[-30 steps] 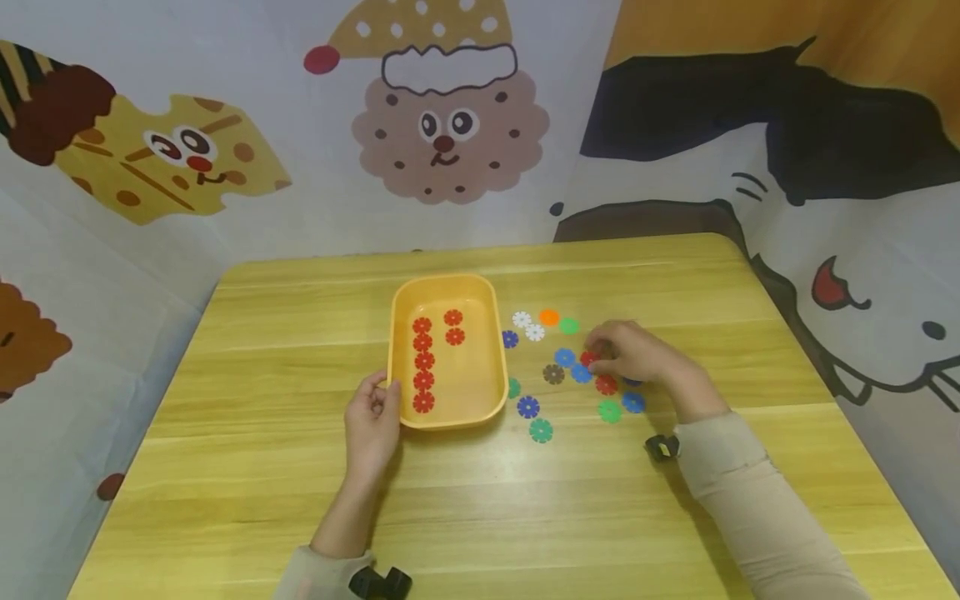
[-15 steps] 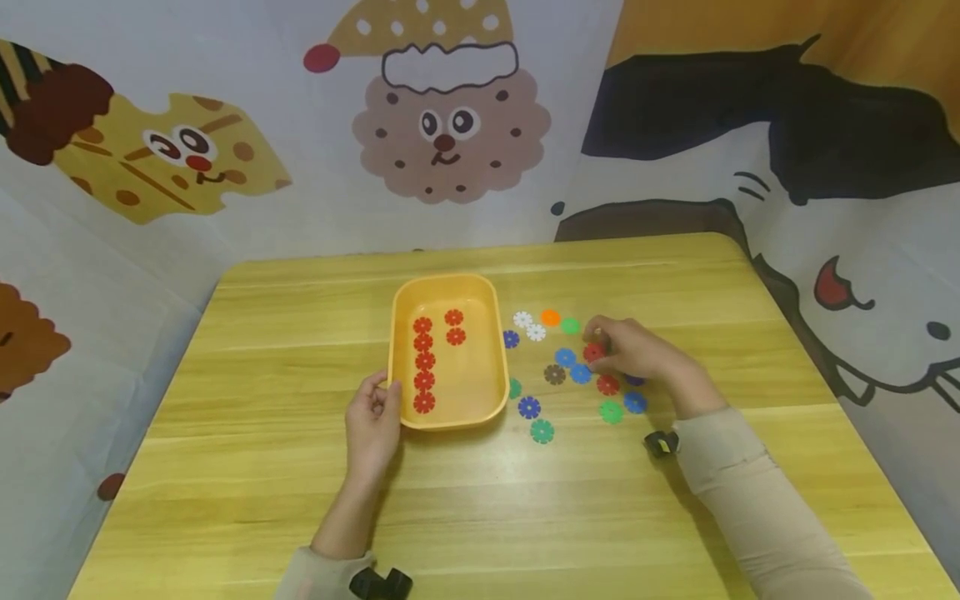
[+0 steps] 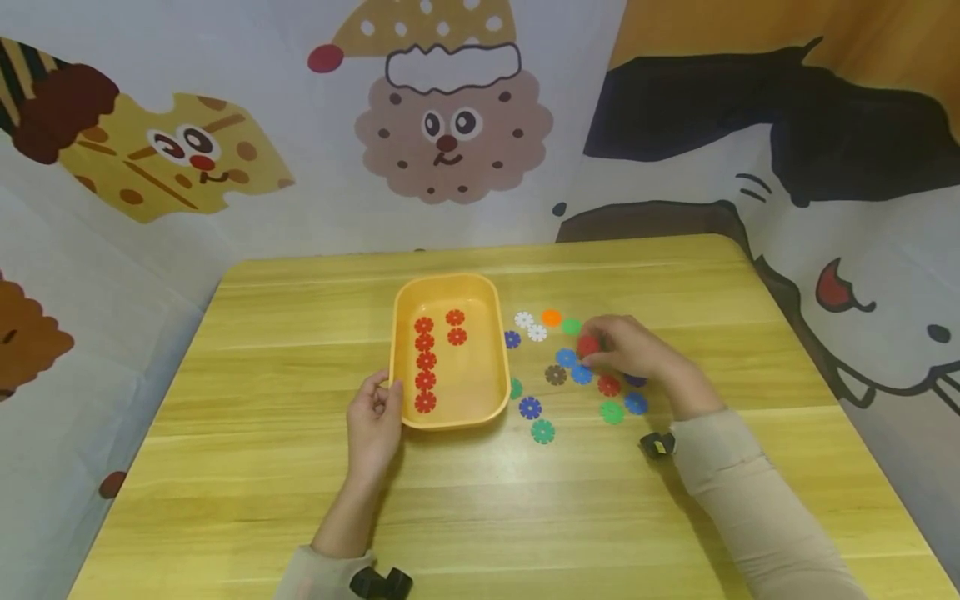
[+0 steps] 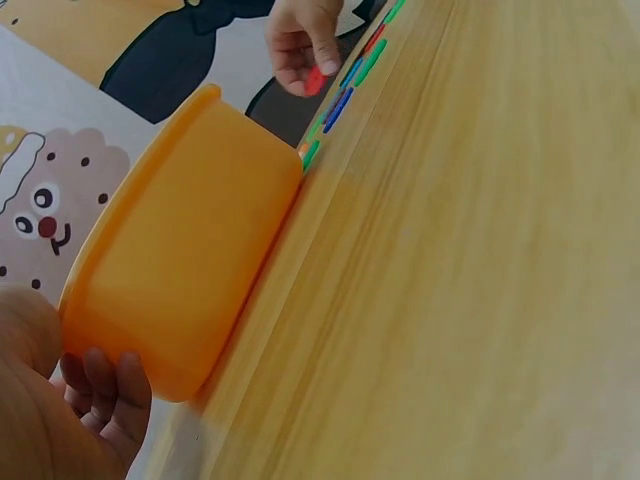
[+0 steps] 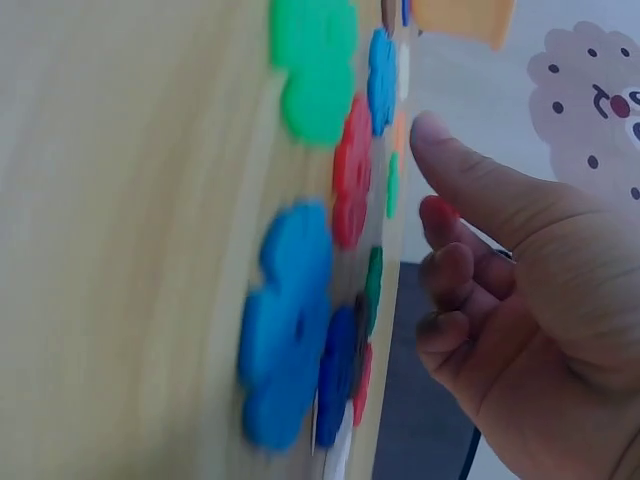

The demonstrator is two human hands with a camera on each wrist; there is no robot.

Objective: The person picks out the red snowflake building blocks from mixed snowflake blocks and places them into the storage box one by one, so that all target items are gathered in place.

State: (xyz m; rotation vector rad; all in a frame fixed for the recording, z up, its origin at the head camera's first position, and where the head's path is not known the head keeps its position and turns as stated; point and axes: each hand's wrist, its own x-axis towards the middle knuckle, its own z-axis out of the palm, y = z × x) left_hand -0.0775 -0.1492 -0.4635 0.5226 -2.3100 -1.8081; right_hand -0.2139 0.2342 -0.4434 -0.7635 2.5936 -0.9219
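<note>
My left hand (image 3: 373, 429) grips the left wall of a yellow-orange plastic tray (image 3: 476, 379) near its front corner. In the left wrist view its curled fingers (image 4: 128, 400) lie against the outside of the tray. Inside the tray are several red notched plastic discs (image 3: 426, 361), a longer column at left and two at upper right. Over the loose discs, my right hand (image 3: 637, 354) pinches a red notched disc (image 3: 588, 347) between thumb and fingers. That disc shows raised above the table in the left wrist view. Below the hand lies another red disc (image 3: 609, 385).
Loose discs are scattered right of the tray: white (image 3: 537, 333), orange (image 3: 551, 317), brown (image 3: 556, 375), light blue (image 3: 582, 374), dark blue (image 3: 530, 407) and green (image 3: 543, 431). The wooden table (image 3: 465, 517) meets a cartoon-printed cloth (image 3: 300, 225) at the back.
My right hand has lifted the red disc from among the loose ones and shifted it slightly left and away from me. The left hand keeps its hold on the tray.
</note>
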